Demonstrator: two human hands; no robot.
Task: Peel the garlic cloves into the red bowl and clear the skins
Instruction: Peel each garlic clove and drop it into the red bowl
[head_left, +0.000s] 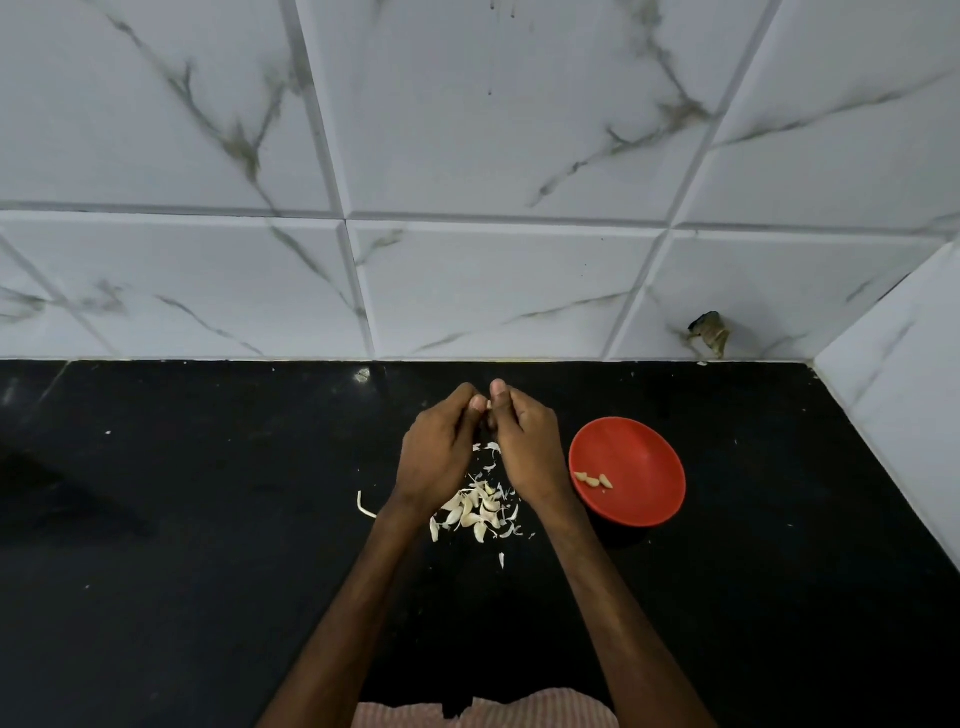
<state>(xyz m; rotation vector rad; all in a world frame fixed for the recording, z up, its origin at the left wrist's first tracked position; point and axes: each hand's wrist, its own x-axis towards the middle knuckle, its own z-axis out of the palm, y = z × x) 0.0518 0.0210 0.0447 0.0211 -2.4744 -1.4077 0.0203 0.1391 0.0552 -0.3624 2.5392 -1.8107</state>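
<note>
A: Hands?
B: Left hand (436, 452) and right hand (524, 447) meet at the fingertips, each grip pinching the same garlic clove (488, 405), mostly hidden.
A: Bowl?
B: Red bowl (644, 447) on the black worktop (208, 493), just beside the right hand, a few peeled cloves (594, 479) inside. Pile of cloves and skins (480, 512) lies under the wrists.

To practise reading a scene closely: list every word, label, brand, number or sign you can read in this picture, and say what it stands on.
None: no text can be read anywhere in this view.
The red bowl, the black counter and the wall tiles bear no print; the tiles show only grey veining.
</note>
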